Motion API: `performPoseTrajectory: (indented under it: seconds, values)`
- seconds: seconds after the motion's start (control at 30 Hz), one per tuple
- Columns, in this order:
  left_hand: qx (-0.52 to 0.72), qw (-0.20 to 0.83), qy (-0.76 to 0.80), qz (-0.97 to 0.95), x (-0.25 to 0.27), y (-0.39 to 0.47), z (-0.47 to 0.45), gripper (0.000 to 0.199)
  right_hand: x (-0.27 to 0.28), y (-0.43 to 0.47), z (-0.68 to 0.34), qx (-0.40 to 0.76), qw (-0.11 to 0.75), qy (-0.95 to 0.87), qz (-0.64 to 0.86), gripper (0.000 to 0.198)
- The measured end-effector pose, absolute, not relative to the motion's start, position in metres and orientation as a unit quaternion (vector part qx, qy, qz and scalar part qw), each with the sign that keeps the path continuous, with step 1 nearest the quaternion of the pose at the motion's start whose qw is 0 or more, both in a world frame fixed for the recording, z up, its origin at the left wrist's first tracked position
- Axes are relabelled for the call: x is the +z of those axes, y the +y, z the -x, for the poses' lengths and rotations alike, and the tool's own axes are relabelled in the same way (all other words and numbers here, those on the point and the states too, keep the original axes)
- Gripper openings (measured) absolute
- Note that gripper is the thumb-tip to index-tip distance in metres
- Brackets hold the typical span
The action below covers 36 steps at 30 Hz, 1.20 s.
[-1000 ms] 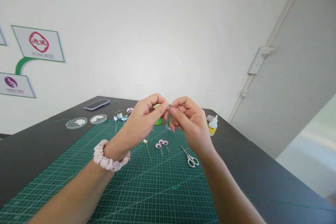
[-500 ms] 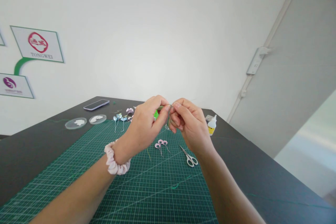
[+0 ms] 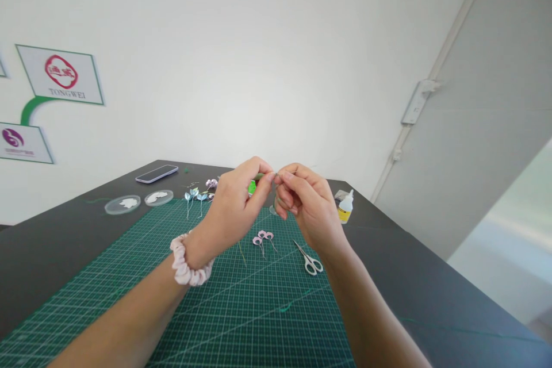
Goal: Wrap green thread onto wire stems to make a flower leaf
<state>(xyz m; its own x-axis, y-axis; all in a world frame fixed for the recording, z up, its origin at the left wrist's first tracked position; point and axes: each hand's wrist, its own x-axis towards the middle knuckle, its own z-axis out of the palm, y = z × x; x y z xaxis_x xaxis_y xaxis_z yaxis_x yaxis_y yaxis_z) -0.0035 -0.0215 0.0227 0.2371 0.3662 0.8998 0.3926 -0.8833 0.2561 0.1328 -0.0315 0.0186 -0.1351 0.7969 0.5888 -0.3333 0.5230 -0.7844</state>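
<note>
My left hand (image 3: pixel 235 198), with a pale scrunchie (image 3: pixel 190 264) round its wrist, is closed in a pinch on a slim green piece (image 3: pixel 259 176), mostly covered by the fingers. Close against it, my right hand (image 3: pixel 308 198) pinches a thin wire-like end of the same piece between thumb and forefinger, its other fingers curled. Both are raised above the green cutting mat (image 3: pixel 241 310). Below them lie small pink looped petals on wire stems (image 3: pixel 262 237). White-handled scissors (image 3: pixel 309 259) rest to the right.
Blue wired petals (image 3: pixel 196 195) and purple ones (image 3: pixel 211 183) lie at the mat's far left. Beyond are two clear dishes with white pieces (image 3: pixel 123 204) (image 3: pixel 158 198) and a phone (image 3: pixel 156 173). A glue bottle (image 3: pixel 345 207) stands right. Green thread (image 3: pixel 287 307) lies in front.
Both hands keep their pinch close together, with slight finger movement at the tips. The whole view has shifted slightly; nothing on the table has visibly moved.
</note>
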Motion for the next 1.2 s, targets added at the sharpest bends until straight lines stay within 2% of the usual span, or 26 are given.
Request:
performPoseTrajectory:
  seconds: [0.37,0.63,0.83,1.0,1.1,1.2]
  values:
    - [-0.561,0.086,-0.218,0.794,0.018,-0.019,0.000,0.017,0.018,-0.029,-0.135,0.453,0.637,-0.590,0.203,0.025]
    - [-0.542,0.255,-0.176,0.781,0.014,-0.011,0.002,0.017,0.019,-0.030,-0.134,0.461,0.640,-0.579,0.209,0.025]
    - [-0.536,0.299,-0.153,0.774,0.013,-0.010,0.002,0.016,0.021,-0.036,-0.133,0.459,0.644,-0.574,0.213,0.022]
    - [-0.561,0.191,-0.181,0.785,0.017,-0.017,-0.001,0.015,0.025,-0.040,-0.134,0.458,0.647,-0.568,0.218,0.022]
    - [-0.558,0.037,-0.226,0.798,0.020,-0.021,0.000,0.018,0.025,-0.039,-0.135,0.437,0.646,-0.582,0.232,0.021]
    - [-0.544,-0.142,-0.240,0.791,0.024,-0.021,0.003,0.029,0.024,-0.037,-0.135,0.390,0.641,-0.609,0.257,0.021]
